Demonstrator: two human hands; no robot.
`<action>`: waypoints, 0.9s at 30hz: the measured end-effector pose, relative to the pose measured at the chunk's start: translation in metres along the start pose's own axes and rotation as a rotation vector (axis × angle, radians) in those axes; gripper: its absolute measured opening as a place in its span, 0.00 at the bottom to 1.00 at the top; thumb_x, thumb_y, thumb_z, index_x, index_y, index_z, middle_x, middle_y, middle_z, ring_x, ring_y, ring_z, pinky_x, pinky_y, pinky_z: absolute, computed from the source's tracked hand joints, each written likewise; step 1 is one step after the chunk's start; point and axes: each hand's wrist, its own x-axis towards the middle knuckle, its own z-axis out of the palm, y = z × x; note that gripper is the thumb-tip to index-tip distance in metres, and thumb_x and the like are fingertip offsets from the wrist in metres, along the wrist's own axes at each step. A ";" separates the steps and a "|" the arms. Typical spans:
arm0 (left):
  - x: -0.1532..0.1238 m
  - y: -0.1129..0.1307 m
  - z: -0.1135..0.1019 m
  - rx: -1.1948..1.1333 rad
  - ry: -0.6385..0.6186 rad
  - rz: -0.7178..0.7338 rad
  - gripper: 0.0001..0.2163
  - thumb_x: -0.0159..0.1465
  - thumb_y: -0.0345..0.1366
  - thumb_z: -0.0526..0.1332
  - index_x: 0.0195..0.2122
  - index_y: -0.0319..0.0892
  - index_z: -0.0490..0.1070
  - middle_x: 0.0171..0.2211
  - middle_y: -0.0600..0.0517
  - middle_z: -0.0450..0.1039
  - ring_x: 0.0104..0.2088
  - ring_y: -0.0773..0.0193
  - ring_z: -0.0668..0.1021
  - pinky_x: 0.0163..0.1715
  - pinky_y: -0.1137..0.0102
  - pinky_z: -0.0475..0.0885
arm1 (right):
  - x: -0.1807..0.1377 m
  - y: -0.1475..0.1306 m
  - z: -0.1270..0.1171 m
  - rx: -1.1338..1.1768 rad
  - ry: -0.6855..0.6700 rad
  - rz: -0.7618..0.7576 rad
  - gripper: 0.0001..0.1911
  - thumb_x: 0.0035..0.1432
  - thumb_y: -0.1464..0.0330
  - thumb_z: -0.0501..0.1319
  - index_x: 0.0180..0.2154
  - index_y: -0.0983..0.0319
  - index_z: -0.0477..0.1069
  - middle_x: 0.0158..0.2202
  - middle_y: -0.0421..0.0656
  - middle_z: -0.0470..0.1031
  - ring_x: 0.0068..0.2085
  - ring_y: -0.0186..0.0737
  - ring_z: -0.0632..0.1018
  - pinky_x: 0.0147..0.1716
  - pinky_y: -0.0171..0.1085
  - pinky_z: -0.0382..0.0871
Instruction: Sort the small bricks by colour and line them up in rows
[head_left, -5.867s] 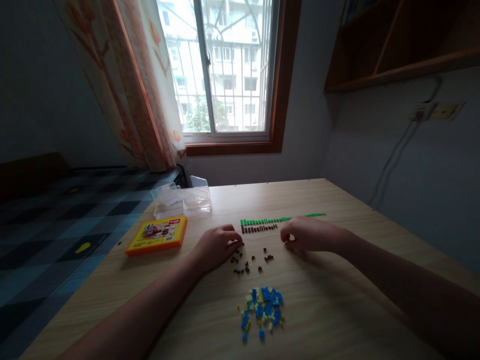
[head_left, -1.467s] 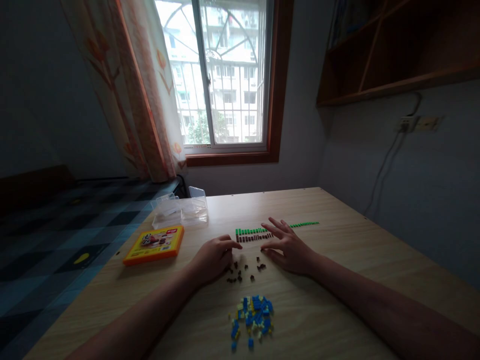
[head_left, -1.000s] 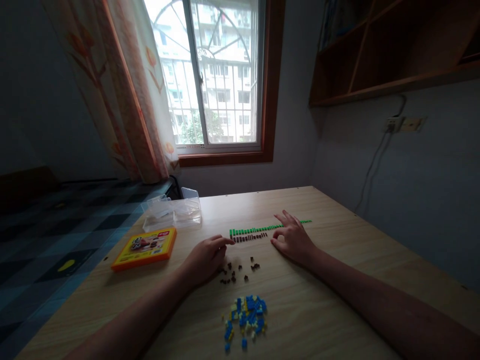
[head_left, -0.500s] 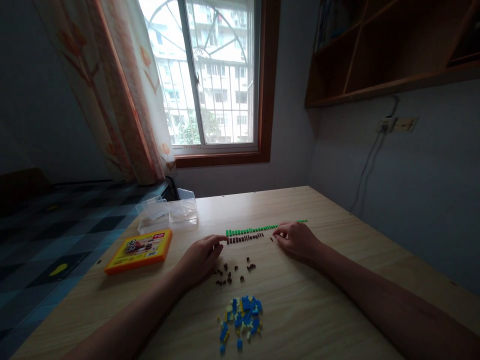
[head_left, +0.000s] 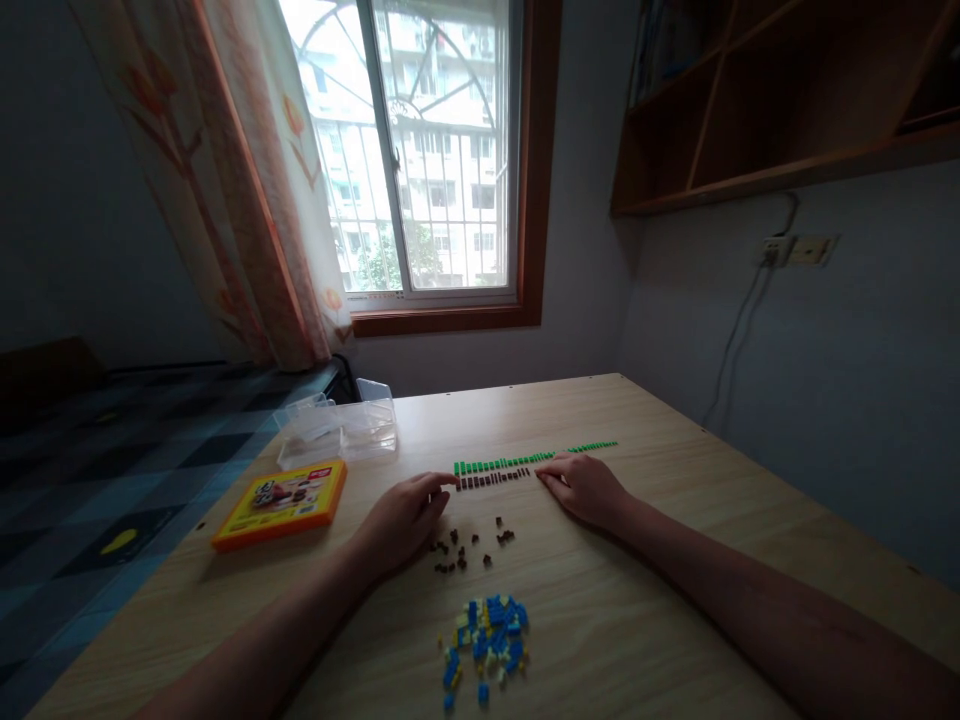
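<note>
A row of small brown building bricks (head_left: 491, 479) lies on the wooden table, just in front of a longer row of green bricks (head_left: 517, 461). My left hand (head_left: 409, 508) rests at the left end of the brown row, its index finger stretched out and touching the end brick, holding nothing. At the row's right end is my right hand (head_left: 581, 487), thumb and fingers closed together at the tips around a small brown brick, which they mostly hide. Loose brown bricks (head_left: 461, 550) lie scattered nearer me, right of my left wrist.
A pile of blue, yellow and cream bricks (head_left: 491, 635) lies near the front of the table (head_left: 660, 610). To the left are an orange-and-yellow box (head_left: 281, 503) and clear plastic trays (head_left: 337, 435). A wall shelf (head_left: 750, 190) hangs at the upper right.
My right hand has moved left to the end of the brown row. The single brown brick beside its fingertips is now covered by them. My left hand keeps its place.
</note>
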 end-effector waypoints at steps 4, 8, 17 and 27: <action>0.000 0.001 0.000 0.015 -0.004 -0.005 0.16 0.68 0.39 0.52 0.51 0.44 0.75 0.48 0.47 0.80 0.45 0.57 0.80 0.47 0.65 0.73 | 0.002 -0.003 0.005 0.010 0.015 0.015 0.16 0.67 0.66 0.55 0.47 0.55 0.80 0.46 0.43 0.82 0.44 0.42 0.81 0.41 0.34 0.70; 0.000 0.004 -0.002 0.017 -0.003 -0.004 0.16 0.68 0.39 0.52 0.50 0.44 0.76 0.48 0.47 0.80 0.45 0.57 0.81 0.47 0.65 0.73 | 0.003 -0.002 0.007 0.023 0.025 0.015 0.16 0.67 0.66 0.55 0.47 0.55 0.80 0.46 0.42 0.82 0.44 0.41 0.81 0.42 0.34 0.71; 0.000 0.006 -0.002 0.023 -0.006 -0.013 0.17 0.67 0.39 0.52 0.49 0.43 0.76 0.46 0.46 0.81 0.43 0.57 0.81 0.45 0.65 0.74 | 0.004 0.001 0.009 0.033 0.036 0.023 0.15 0.66 0.65 0.56 0.47 0.56 0.81 0.46 0.43 0.82 0.44 0.41 0.81 0.44 0.34 0.72; 0.000 0.007 -0.002 0.016 -0.003 0.002 0.15 0.67 0.38 0.52 0.48 0.44 0.77 0.46 0.47 0.81 0.42 0.58 0.81 0.45 0.66 0.74 | 0.003 0.001 0.009 0.024 0.035 0.014 0.15 0.66 0.65 0.56 0.46 0.55 0.81 0.45 0.43 0.82 0.43 0.41 0.81 0.40 0.34 0.72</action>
